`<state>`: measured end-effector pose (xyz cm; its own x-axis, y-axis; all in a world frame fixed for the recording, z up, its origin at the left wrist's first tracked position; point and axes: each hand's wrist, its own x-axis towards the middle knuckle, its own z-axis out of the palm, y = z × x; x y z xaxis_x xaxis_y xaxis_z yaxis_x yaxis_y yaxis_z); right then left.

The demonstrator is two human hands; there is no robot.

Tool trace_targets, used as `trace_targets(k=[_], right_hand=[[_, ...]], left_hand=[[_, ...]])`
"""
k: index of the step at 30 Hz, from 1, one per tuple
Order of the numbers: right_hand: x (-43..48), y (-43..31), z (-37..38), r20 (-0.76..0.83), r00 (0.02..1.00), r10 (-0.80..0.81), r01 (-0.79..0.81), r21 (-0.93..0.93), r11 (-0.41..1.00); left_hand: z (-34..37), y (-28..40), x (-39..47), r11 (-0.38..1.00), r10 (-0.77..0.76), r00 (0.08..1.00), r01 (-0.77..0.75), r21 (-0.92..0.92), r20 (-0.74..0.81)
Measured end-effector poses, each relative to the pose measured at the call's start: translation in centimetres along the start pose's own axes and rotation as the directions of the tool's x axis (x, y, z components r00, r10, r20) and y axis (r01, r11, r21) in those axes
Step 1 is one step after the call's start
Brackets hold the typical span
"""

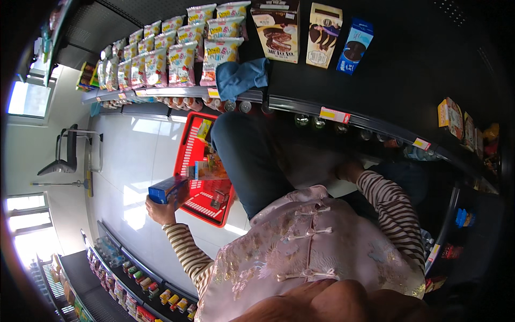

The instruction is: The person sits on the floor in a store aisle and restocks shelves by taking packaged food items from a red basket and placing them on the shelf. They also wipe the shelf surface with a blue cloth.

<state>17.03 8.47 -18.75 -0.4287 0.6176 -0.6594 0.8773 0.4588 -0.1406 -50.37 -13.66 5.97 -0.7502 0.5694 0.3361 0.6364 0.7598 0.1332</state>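
Note:
My left hand (163, 209) is closed around a blue snack box (168, 190), held beside the left edge of a red plastic shopping basket (183, 155). Inside the basket lie several packaged goods, among them a yellow pack (204, 129) and a pack with a blue edge (207, 170). My right hand (350, 170) is low on the right, in shadow near my other leg; whether it holds anything cannot be made out. My bent knee covers part of the basket.
On the shelf ahead stand rows of snack bags (181, 64), a crumpled blue cloth (242, 78) at its edge, and upright boxes, one a blue biscuit box (355, 47). Drink cans (245, 106) sit below. A chair (66, 155) stands at the left; another stocked shelf (116, 277) is at lower left.

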Motion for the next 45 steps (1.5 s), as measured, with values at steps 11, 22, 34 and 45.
trace_targets(k=[11,22,34,45], right_hand=[[-0.8,-1.7,-2.3,0.152,0.988,0.004,0.041,-0.293,0.955],[-8.7,0.2,-12.5,0.346,0.934,-0.094,0.164,-0.18,0.97],[-24.5,0.5,-34.6,-0.969,0.187,0.161,0.521,0.237,0.82],[-16.0,11.6,-34.4,-0.779,0.401,0.482,0.711,0.596,0.372]], left_hand=[[-17.2,20.1,6.0,0.764,0.42,0.803,-0.564,-0.313,-0.422],[-26.7,41.0,2.5,0.044,0.818,0.365,-0.81,-0.584,-0.445],[-27.2,60.0,-4.7,-0.434,0.794,-0.164,-0.827,-0.357,-0.585],[-17.8,56.5,-6.7,-0.395,0.8,-0.034,-0.781,-0.484,-0.599]])
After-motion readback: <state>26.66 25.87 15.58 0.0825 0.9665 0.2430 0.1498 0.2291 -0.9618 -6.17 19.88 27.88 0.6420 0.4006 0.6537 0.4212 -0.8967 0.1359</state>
